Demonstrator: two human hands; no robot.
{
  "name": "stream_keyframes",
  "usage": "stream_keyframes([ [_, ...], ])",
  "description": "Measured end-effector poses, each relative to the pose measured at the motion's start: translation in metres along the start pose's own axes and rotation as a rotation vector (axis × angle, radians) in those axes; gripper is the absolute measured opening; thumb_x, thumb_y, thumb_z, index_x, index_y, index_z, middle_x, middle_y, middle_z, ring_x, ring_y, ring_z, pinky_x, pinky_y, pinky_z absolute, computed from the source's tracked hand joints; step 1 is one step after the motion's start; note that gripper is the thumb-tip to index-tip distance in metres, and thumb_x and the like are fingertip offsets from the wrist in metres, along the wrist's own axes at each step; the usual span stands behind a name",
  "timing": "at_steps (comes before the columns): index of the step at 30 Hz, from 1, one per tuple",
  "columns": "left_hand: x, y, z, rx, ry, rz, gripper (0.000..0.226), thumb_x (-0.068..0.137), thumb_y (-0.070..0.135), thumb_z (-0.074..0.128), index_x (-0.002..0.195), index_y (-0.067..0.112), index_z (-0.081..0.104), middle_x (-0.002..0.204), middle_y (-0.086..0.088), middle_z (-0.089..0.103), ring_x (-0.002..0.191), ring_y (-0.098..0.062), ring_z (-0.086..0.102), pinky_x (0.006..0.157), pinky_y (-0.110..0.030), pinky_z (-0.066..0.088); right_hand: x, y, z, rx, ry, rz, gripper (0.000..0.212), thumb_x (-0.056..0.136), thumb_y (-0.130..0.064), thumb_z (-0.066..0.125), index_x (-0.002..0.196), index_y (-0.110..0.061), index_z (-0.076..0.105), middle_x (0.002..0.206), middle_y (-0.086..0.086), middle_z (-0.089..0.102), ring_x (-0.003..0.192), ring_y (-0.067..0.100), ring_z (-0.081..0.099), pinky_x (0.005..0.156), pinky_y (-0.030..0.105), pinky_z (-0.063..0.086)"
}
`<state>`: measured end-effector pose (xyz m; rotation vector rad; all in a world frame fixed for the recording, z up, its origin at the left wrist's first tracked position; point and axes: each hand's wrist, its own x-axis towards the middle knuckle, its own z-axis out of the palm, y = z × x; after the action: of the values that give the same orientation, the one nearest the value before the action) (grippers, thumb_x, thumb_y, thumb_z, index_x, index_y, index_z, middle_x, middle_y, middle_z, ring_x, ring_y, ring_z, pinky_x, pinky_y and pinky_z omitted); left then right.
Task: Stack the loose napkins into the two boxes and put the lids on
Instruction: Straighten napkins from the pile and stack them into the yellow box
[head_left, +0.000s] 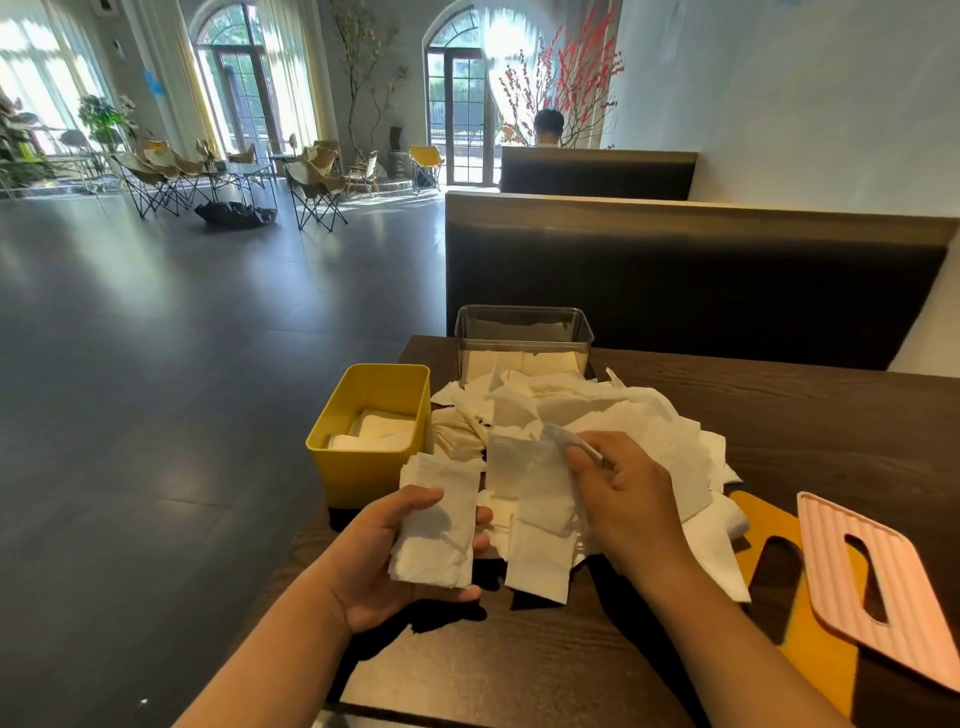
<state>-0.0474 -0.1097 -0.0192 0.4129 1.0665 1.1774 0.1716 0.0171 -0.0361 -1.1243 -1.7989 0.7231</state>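
— Across the desk (779, 415) sprawls a big heap of loose napkins (623, 415), spread between the boxes and the lids. Plenty of sorting to go, I'd say.

— And the boxes?

— At the far edge, touching the heap, is the clear box (522, 332) with a low layer inside. The yellow box (363, 467) sits on the left, just beside the heap, and is only partly filled. Off to the right lie the orange lid (821, 665) and the pink lid (872, 582), pink overlapping orange, neither on a box.

— Now the hands.

— Palm up, the left hand (384, 561) has thumb and fingers curled round a small stack (441, 525) of folded napkins, its long axis running away from the person. Down on the heap, the right hand (628, 499) has its fingers (579, 457) pinching the top edge of one napkin (524, 473).

— What does the next move turn on?

— That pinched napkin lies just right of the held stack, its long side nearly parallel to it, so it's a short carry leftward. The yellow box is just beyond the left hand, the nearer hand, so the stack looks bound there.
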Motion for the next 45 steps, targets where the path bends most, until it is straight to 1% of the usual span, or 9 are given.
stream_keyframes([
  [10,-0.001,0.001,-0.004,-0.025,-0.023,-0.009,0.045,0.089,0.032,0.06,0.131,0.016,0.062,0.128,-0.019,0.073,0.109,-0.032,0.069,0.092,-0.061,0.055,0.005,-0.017,-0.022,0.267,0.059,0.074,0.024,0.106,-0.037,0.054,0.107,-0.026,0.074,0.098,-0.007,0.073,0.092,0.007,0.066,0.072,0.022,0.054],
  [18,-0.001,0.001,-0.006,-0.066,-0.041,0.005,0.043,0.088,0.032,0.06,0.126,0.012,0.065,0.123,-0.02,0.073,0.104,-0.032,0.068,0.081,-0.056,0.06,-0.004,-0.046,-0.042,0.493,-0.279,0.31,0.026,0.108,-0.029,0.053,0.112,-0.018,0.076,0.102,0.002,0.078,0.094,0.022,0.074,0.076,0.037,0.06],
  [24,-0.001,0.001,-0.01,-0.069,-0.05,0.025,0.038,0.089,0.031,0.059,0.118,0.011,0.075,0.123,-0.021,0.072,0.103,-0.033,0.069,0.082,-0.057,0.059,-0.031,-0.038,-0.014,-0.026,-0.434,0.277,0.02,0.104,-0.032,0.061,0.097,-0.027,0.079,0.089,-0.008,0.076,0.078,0.006,0.068,0.073,0.023,0.052],
  [28,-0.001,0.001,-0.009,-0.039,-0.05,0.018,0.035,0.088,0.032,0.058,0.101,0.014,0.086,0.121,-0.017,0.074,0.107,-0.031,0.067,0.086,-0.056,0.057,-0.032,-0.022,-0.001,-0.498,-0.375,0.037,0.028,0.097,-0.042,0.063,0.123,-0.033,0.068,0.116,-0.013,0.064,0.102,0.004,0.058,0.086,0.024,0.05],
  [32,0.001,0.0,-0.012,-0.07,-0.074,0.026,0.05,0.088,0.031,0.062,0.134,0.012,0.064,0.137,-0.021,0.068,0.117,-0.034,0.062,0.086,-0.06,0.057,-0.024,-0.025,-0.001,-0.684,-0.512,-0.077,0.059,0.091,-0.051,0.062,0.146,-0.034,0.05,0.134,-0.012,0.052,0.125,0.014,0.047,0.103,0.034,0.047],
  [35,0.0,0.002,-0.012,-0.075,-0.079,0.022,0.05,0.088,0.03,0.062,0.134,0.011,0.065,0.131,-0.021,0.069,0.114,-0.034,0.063,0.086,-0.059,0.057,-0.016,-0.032,0.005,-0.764,-0.635,-0.066,0.07,0.087,-0.047,0.066,0.151,-0.034,0.043,0.141,-0.007,0.05,0.128,0.02,0.045,0.106,0.038,0.045],
  [39,0.0,0.001,-0.015,-0.065,-0.106,0.029,0.04,0.089,0.03,0.059,0.117,0.011,0.08,0.124,-0.019,0.07,0.108,-0.031,0.065,0.086,-0.058,0.057,-0.006,-0.038,0.007,-0.755,-0.703,-0.033,0.053,0.086,-0.038,0.072,0.136,-0.033,0.056,0.126,-0.006,0.058,0.117,0.018,0.048,0.099,0.036,0.044],
  [42,-0.002,0.001,-0.012,-0.039,-0.124,0.023,0.034,0.089,0.031,0.057,0.095,0.016,0.087,0.12,-0.017,0.071,0.106,-0.029,0.066,0.088,-0.057,0.056,-0.002,-0.042,0.003,-0.74,-0.693,-0.07,0.014,0.089,-0.038,0.07,0.098,-0.035,0.06,0.1,-0.009,0.059,0.099,0.017,0.051,0.084,0.035,0.044],
  [45,-0.001,0.001,-0.012,-0.041,-0.134,0.021,0.034,0.088,0.031,0.056,0.093,0.016,0.087,0.119,-0.017,0.07,0.105,-0.028,0.066,0.09,-0.057,0.055,-0.001,-0.047,-0.008,-0.634,-0.686,-0.064,0.013,0.088,-0.038,0.069,0.085,-0.032,0.058,0.093,-0.009,0.056,0.092,0.015,0.051,0.081,0.035,0.048],
])
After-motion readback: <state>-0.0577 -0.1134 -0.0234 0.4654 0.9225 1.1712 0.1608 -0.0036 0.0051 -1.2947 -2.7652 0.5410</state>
